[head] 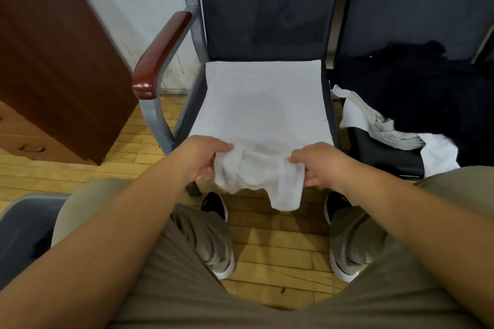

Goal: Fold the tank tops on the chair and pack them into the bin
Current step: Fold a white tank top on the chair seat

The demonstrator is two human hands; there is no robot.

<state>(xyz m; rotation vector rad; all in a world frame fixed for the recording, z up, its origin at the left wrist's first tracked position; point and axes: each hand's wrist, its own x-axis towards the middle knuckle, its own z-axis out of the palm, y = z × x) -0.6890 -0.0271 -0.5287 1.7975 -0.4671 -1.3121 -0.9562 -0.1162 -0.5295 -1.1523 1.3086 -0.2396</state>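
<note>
The left hand and right hand pinch a white tank top at the chair seat's front edge. More clothes lie on the next seat.

place: office/waiting rm | seats: row of dark padded chairs, metal frames, wood armrest | furn: brown desk w/ drawers | floor: wood strips

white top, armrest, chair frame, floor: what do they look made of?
Top: soft knit fabric, likely cotton. It is matte and bunches where it is gripped.
Armrest: reddish wood or a wood-look finish, glossy, with a bright highlight at its tip.
Frame: probably grey painted metal tube, smooth and even.
Floor: yellowish wooden strips with visible seams and a slight sheen.
</note>
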